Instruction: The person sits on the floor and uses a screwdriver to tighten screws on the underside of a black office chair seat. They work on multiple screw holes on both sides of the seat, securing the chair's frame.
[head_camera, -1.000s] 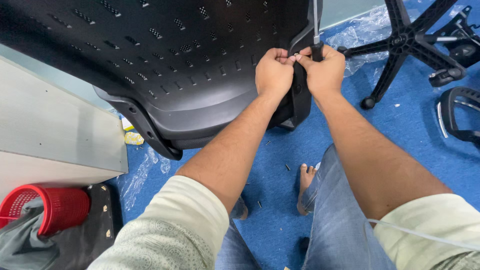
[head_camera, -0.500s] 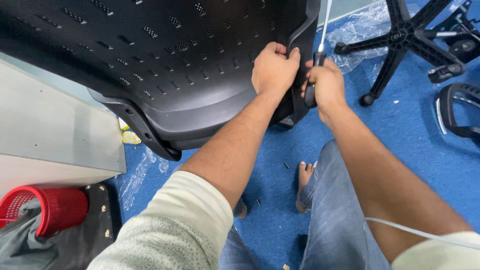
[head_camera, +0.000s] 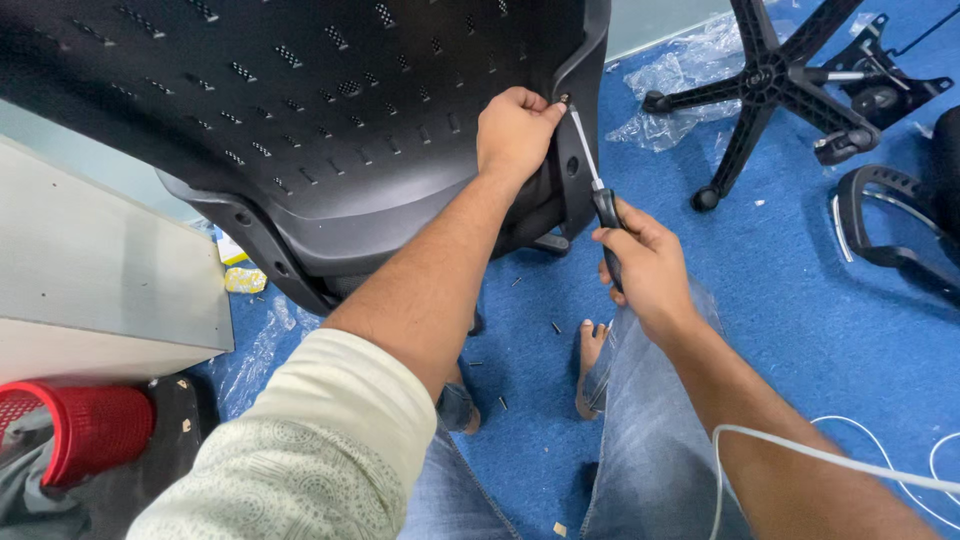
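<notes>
Screwdriver (head_camera: 597, 190) up at the edge of the black chair back (head_camera: 330, 120), its tip meeting a screw spot on the side bracket (head_camera: 578, 130), right beside the left thumb. From the head camera, the chair back leans tilted over the blue carpet (head_camera: 800, 330), so the bracket faces the person and the tool can come in at a slant from below.

Left hand (head_camera: 513, 130) grips the bracket's rim, fingers curled tight on it, seemingly steadying the chair against the tool's push; that forearm stretches straight out from a pale sleeve.

Right hand (head_camera: 645, 265) sits lower, fingers wrapped shut around the dark handle, wrist bent so the shaft points up and left.

Beyond them: the star-shaped chair base (head_camera: 775, 80), clear plastic wrap (head_camera: 680, 85), an armrest (head_camera: 880, 220). A red basket (head_camera: 85, 430) lies lower left; loose screws (head_camera: 555, 327) near a bare foot (head_camera: 590, 365).
</notes>
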